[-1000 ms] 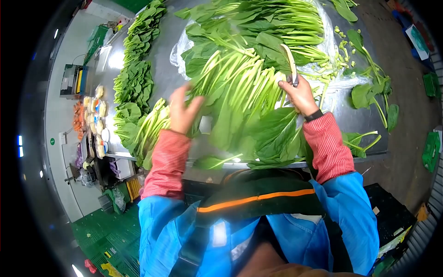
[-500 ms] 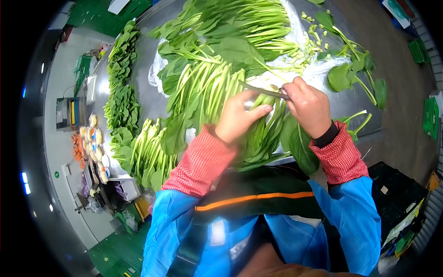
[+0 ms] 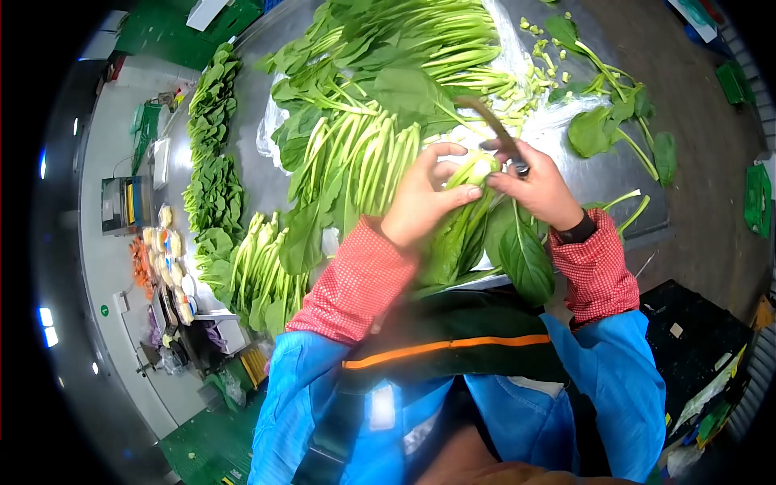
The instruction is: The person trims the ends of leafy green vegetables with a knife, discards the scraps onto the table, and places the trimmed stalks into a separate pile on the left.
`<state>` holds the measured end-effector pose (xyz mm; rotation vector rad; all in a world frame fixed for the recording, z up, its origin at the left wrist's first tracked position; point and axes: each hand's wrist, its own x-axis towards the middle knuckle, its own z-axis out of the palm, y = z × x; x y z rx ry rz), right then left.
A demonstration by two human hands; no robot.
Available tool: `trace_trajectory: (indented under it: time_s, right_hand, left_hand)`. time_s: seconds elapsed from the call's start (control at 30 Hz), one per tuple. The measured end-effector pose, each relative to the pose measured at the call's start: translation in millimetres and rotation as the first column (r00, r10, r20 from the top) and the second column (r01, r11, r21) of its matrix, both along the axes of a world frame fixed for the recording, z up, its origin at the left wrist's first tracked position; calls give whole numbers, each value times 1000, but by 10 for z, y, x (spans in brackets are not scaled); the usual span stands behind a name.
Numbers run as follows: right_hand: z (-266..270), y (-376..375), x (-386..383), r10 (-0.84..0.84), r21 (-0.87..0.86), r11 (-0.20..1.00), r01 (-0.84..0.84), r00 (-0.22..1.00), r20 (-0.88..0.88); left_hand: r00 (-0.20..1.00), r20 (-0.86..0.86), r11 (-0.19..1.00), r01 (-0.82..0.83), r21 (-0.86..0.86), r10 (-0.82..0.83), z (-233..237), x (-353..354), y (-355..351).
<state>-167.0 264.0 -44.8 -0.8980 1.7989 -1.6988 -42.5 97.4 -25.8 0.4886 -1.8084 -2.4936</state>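
Observation:
In the head view my left hand (image 3: pixel 422 196) is wrapped round a leafy green vegetable (image 3: pixel 462 230), its pale cut base pointing up and its leaves hanging towards my apron. Opposite it, my right hand (image 3: pixel 543 187) grips a knife (image 3: pixel 495 123), whose dark, slightly curved blade points up and left, raised off the stem. My right thumb and fingertip touch the vegetable's base. Just left of my left hand lies a row of trimmed greens (image 3: pixel 372 158), stems up. Farther off is a larger pile of greens (image 3: pixel 436 40).
Chopped stem ends (image 3: pixel 537 81) litter clear plastic film (image 3: pixel 558 121) on the metal table (image 3: pixel 263 89). Loose leaves (image 3: pixel 594 129) lie at the right. Bundled greens (image 3: pixel 214 137) line the table's left edge. A black crate (image 3: pixel 691 331) stands low at the right.
The knife has swung from lying across the stem base to pointing up and away. My right hand has turned and lowered slightly, its fingertips now at the base. My left hand keeps its hold.

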Motion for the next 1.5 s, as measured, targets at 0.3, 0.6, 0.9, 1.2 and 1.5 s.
trace_trajectory:
  time_s: [0.3,0.6,0.9,1.2,1.5]
  right_hand:
    - [545,329,-403,-206,125,973,192,972,116]
    - [431,338,-630,-232,325,925,196,969,78]
    - [1,134,-306,-25,518,728,449,772,-635]
    - [-562,-149,-117,-193,280,927,248,958,-210]
    - [-989,-1974,109,-11,258,966,32,996,-84]
  left_hand:
    - [998,25,651,-21,-759,61,-205,13,-197]
    - [980,192,836,148,-528,-52,-497,-242,-38]
    - [990,137,319,121,-940,26,-1321,-745,189]
    - [985,-64,919,-126,373,161,129,228,-295]
    - [880,31,778,-403,-482,474,800,1054,-827]
